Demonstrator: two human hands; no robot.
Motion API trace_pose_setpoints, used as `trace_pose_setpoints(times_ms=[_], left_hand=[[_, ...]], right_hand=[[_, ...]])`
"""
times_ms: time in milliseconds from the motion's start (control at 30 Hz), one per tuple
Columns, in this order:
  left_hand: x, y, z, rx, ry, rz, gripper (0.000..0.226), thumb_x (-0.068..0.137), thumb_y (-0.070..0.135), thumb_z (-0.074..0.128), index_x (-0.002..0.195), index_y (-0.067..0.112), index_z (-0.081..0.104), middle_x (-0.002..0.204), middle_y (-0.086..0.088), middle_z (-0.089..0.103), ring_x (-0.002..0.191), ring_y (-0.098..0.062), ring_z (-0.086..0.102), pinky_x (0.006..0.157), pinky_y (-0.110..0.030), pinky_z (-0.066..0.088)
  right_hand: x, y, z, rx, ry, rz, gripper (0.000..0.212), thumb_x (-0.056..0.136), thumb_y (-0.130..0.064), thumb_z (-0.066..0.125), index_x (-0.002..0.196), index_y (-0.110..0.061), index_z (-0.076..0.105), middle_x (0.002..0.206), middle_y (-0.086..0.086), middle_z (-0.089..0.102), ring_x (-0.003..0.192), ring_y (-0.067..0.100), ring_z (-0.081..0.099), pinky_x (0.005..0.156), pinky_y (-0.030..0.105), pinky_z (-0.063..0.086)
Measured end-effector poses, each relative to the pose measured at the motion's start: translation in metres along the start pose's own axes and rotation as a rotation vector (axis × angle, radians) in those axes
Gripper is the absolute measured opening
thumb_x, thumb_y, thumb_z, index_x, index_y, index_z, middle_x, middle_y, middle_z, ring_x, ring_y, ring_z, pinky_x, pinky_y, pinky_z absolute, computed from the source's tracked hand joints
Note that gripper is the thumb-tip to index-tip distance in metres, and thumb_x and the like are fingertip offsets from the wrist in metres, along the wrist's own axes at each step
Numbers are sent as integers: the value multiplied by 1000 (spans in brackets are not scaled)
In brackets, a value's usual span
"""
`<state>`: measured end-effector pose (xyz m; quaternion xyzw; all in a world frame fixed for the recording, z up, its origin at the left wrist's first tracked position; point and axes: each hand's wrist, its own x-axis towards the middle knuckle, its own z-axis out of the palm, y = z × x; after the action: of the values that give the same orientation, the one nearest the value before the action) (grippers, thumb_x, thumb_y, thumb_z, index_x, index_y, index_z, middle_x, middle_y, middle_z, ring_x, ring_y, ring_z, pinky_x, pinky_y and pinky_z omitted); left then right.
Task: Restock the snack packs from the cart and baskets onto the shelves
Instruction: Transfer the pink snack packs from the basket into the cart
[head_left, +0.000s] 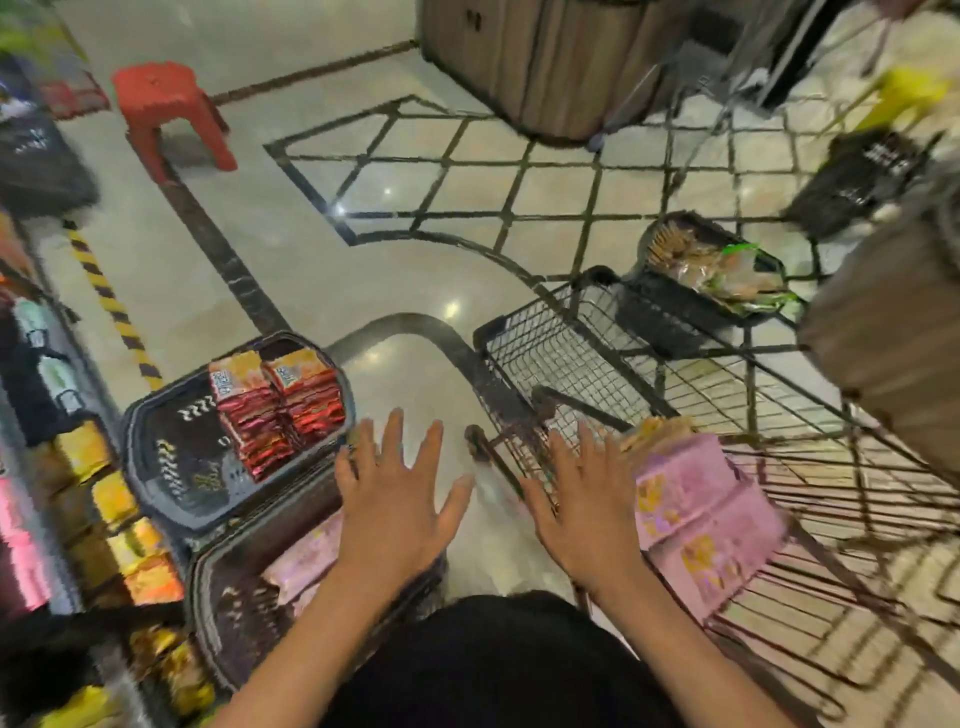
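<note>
My left hand and my right hand are both spread flat with straight fingers, holding nothing, above the floor between a basket and the cart. A black basket at the left holds stacked red and orange snack packs. A nearer basket holds pink packs. The wire cart at the right carries a stack of pink snack packs beside my right hand. Shelves at the left edge show yellow and orange packs.
A red stool stands at the back left. Another black basket with tan packs sits on a second cart. A wooden counter is at the back, and yellow-black hazard tape runs along the floor. The picture is blurred.
</note>
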<state>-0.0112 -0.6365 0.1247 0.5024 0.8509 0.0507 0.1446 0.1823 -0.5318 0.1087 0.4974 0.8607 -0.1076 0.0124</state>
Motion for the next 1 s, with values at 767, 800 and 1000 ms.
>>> trace_pose_setpoints(times_ms=[767,800,1000], left_hand=[[67,264,145,383,-377,682,70,102,63,32,159,26,18,167,-19,15,152,-47,17,119,-60,21],[73,266,149,397,-412,663,72,101,62,35,160,24,16,166,-19,16,151,-46,19,118,-60,24],[117,265,184,27,-668,321,79,82,60,60,143,14,42,131,-15,59,123,-40,57,98,-43,48]], right_hand=[[-67,217,69,693,-148,939,89,78,-62,29,151,-11,34,147,22,43,125,41,50,100,44,48],[-64,218,74,750,-167,981,89,79,-61,31,150,-8,34,142,25,46,121,43,51,97,43,47],[-49,220,95,967,-105,1249,77,88,-34,69,148,-12,26,135,24,46,123,43,49,102,43,47]])
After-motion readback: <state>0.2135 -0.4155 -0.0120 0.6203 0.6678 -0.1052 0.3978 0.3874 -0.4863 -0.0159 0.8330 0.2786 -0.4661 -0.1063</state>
